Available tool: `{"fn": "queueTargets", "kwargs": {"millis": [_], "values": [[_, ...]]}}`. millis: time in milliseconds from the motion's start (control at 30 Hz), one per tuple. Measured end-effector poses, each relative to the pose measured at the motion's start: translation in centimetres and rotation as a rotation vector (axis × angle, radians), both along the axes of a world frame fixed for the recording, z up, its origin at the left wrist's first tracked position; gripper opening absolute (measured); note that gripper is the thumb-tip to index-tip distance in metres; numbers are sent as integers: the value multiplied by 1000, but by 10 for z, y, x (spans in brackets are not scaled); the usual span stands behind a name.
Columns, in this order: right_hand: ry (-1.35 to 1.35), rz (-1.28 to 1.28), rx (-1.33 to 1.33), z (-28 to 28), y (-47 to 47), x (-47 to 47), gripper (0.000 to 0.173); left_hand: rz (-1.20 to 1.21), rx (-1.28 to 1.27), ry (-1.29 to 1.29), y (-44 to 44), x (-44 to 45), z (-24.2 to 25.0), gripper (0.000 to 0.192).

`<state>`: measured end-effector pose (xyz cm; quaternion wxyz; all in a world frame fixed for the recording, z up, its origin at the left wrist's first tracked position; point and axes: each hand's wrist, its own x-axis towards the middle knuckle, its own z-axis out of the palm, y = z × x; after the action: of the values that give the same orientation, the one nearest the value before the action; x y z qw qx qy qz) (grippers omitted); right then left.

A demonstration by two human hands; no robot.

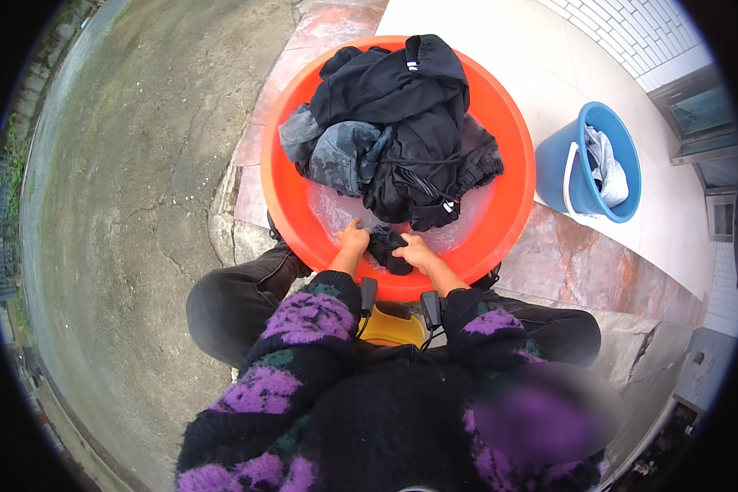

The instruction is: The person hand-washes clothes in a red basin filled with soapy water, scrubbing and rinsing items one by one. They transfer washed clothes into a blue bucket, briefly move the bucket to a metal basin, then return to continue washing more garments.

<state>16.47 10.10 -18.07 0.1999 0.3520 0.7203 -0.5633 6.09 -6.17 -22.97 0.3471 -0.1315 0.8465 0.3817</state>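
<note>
A large orange-red plastic basin [519, 184] stands in front of me, between my knees. At its near side, my right hand [419, 252] grips a small, wet, dark cloth item [388, 246] with the thumb on top. My left hand [353, 238] is curled at the cloth's left end, its fingertips partly hidden. Cloudy, sudsy water [332, 206] lies just beyond my hands. Behind it, a black garment [393, 86] with drawstrings is heaped high, reaching the basin's far rim. Blue-grey patterned cloth [347, 154] lies on the heap's left side.
To the right, a blue bucket [556, 163] with a white handle holds grey and dark cloth [609, 166]. A yellow plastic object [400, 326] is between my legs. Cracked concrete [141, 184] spreads leftward; white tiles [529, 55] and reddish stone slabs [584, 258] lie right.
</note>
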Motion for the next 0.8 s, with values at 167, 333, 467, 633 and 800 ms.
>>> {"fn": "queueTargets", "kwargs": {"millis": [167,333,467,633,800], "values": [[-393,-480,438,-10,34,-14,42,317,364,-395,8,1,-12,60],[-216,-184,173,-5,-3,-21,58,492,602,-853,32,1,17,64],[313,123,250,31,-39,-14,39,533,705,-912,25,-10,29,47],[405,200,382,57,-49,-49,20,737,1005,-787,28,-3,11,25],[436,99,469,58,-53,-59,23,793,784,-546,36,-3,6,31]]}}
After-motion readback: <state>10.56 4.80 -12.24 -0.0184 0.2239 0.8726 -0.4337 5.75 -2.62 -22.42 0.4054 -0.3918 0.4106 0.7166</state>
